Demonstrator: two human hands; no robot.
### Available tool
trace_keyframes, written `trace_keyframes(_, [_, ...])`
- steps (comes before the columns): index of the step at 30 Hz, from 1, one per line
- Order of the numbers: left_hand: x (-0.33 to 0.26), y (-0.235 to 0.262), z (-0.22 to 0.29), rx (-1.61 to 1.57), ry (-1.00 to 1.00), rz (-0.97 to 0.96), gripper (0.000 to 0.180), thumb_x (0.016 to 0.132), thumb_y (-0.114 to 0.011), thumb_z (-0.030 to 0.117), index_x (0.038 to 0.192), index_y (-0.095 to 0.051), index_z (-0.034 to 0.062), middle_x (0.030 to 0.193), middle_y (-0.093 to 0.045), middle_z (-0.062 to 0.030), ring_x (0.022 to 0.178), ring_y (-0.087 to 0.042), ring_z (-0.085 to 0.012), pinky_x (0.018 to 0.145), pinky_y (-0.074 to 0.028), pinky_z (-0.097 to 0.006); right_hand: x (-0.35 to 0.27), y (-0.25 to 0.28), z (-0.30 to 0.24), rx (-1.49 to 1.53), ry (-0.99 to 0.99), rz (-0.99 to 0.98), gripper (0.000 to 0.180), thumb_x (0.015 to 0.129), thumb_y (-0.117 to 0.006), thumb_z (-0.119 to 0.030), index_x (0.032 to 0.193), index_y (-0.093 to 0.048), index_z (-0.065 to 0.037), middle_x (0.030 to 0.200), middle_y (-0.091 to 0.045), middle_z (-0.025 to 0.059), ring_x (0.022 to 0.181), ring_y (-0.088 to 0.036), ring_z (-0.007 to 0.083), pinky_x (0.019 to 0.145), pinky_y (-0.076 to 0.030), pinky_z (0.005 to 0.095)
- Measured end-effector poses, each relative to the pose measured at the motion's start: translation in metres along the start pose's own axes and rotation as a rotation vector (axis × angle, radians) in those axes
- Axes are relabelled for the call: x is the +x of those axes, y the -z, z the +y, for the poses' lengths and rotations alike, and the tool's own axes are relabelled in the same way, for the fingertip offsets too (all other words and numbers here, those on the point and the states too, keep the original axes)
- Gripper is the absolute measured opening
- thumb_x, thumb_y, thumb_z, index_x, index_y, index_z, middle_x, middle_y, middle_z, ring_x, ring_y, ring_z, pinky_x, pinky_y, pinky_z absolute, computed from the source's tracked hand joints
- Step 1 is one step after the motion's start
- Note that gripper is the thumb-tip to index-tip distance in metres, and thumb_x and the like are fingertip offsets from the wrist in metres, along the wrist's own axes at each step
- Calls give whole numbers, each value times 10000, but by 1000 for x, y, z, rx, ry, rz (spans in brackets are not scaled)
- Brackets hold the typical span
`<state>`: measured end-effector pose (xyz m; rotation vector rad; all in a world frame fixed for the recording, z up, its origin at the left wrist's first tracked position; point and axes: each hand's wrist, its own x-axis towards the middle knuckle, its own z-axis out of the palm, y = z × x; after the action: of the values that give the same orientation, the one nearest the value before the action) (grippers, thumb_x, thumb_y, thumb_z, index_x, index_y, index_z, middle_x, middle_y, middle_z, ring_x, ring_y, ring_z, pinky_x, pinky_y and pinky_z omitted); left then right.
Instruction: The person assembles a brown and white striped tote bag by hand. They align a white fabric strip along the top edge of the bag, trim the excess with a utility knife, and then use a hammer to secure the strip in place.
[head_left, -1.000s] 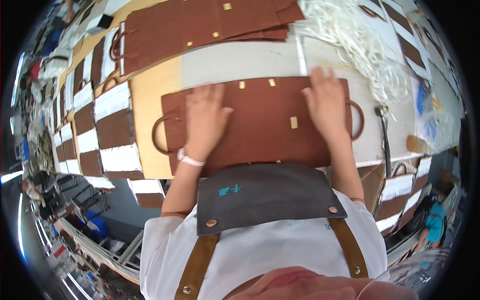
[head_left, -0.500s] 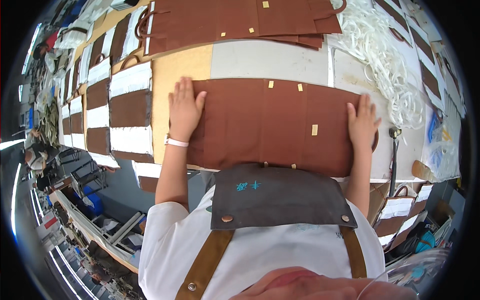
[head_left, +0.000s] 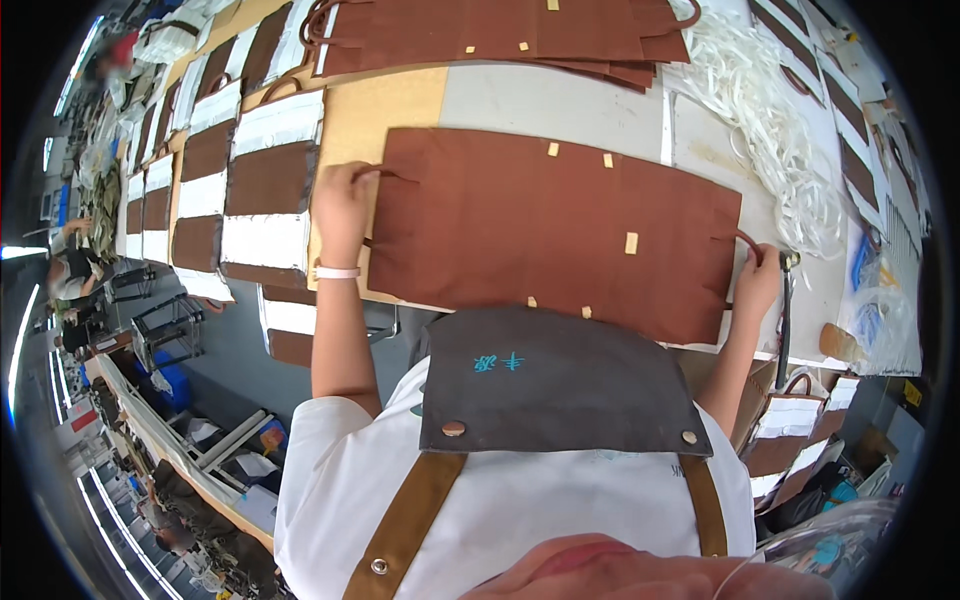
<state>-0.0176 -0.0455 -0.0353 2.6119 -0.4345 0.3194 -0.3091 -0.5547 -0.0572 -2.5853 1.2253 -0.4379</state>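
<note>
Bag (head_left: 560, 235) flat on table (head_left: 540, 100), between hands; left hand (head_left: 343, 205) fingers pinch left handle (head_left: 385, 175), right hand (head_left: 757, 280) fingers grip right handle (head_left: 745, 240).

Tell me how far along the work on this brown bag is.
Done: a stack of flat brown bags lies at the far side of the table. In hand: one flat bag lies in front of the person, left hand at its left handle, right hand at its right handle. Left: folded bags in rows at the left and white cords at the right.

Small tan labels (head_left: 630, 243) – brown sheet (head_left: 520, 230)
</note>
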Motion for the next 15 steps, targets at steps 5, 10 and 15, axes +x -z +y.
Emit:
trace_keyframes(5, [18,60,21,-77,-95,582,172,936,-530,25,1041,-664,6,950,-686,-114,875,-645,-217,812,-508,-363,9,72,-35,352,56,386,209,998,-562,-125,1124,-675,-5,839,-664,78,708,-588,118,661,-468,266])
trace_keyframes(10, [35,63,0,-1394,321,333,213,1027,-505,108,1191,-603,13,1104,-649,-108,986,-623,-190,881,-518,-318,27,65,-1,977,122,318,241,1011,-535,-75,1202,-648,19,1073,-691,75,917,-628,117,769,-473,232])
trace_keyframes(15, [-39,10,-20,-1282,519,-38,390,1051,-437,62,1438,-433,17,1389,-541,-212,1110,-634,-237,1000,-529,-353,0,31,33,1028,-121,-186,347,941,-501,94,1243,-631,-16,984,-640,29,894,-598,117,827,-487,241])
